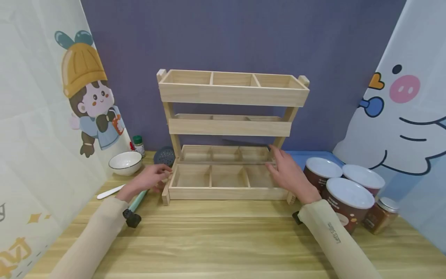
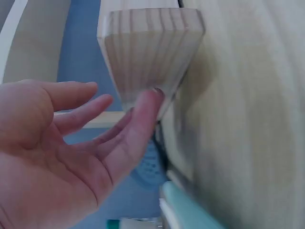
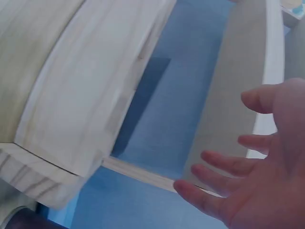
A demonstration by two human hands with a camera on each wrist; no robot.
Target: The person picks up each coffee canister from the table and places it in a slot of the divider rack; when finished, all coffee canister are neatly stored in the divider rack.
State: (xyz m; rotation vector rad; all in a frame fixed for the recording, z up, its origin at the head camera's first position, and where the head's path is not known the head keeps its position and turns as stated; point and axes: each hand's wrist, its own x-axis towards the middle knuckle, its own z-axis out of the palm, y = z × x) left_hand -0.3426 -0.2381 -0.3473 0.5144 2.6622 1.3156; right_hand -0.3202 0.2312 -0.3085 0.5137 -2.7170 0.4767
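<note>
A light wooden rack (image 1: 230,193) with tiered trays, each split into compartments, stands upright on the table. My left hand (image 1: 148,178) is at its lower left side, fingers loosely bent. In the left wrist view, one fingertip of the left hand (image 2: 71,152) meets or nearly meets the end of the rack's foot (image 2: 147,52); contact is hard to tell. My right hand (image 1: 290,174) is at the rack's lower right side with fingers spread. In the right wrist view, the right hand (image 3: 267,176) has its fingers extended beside the tray edge and grips nothing.
At left are a white bowl (image 1: 125,163), a green-capped shaker (image 1: 138,145), a dark perforated ladle (image 1: 165,155) and a white handle (image 1: 110,192). On the right stand brown tubs with white lids (image 1: 350,192), a silver-lidded jar (image 1: 381,215) and something flat and blue (image 1: 310,156).
</note>
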